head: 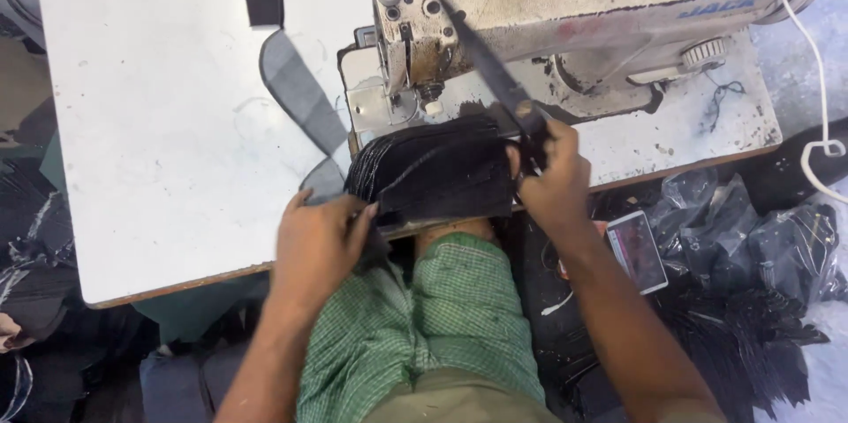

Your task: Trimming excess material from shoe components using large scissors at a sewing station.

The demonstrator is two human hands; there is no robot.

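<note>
The stack of black pieces (437, 171) hides the machine's bed at centre frame; the left hand (320, 242) grips its edge, and the right hand (549, 180) pinches a black strip (490, 70).

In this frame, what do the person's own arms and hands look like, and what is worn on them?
Both forearms are bare, with no sleeves in view. The left hand and right hand wear no gloves, and no rings, watch or bracelets show. The only clothing visible is green checked cloth over the lap below the arms.
</note>
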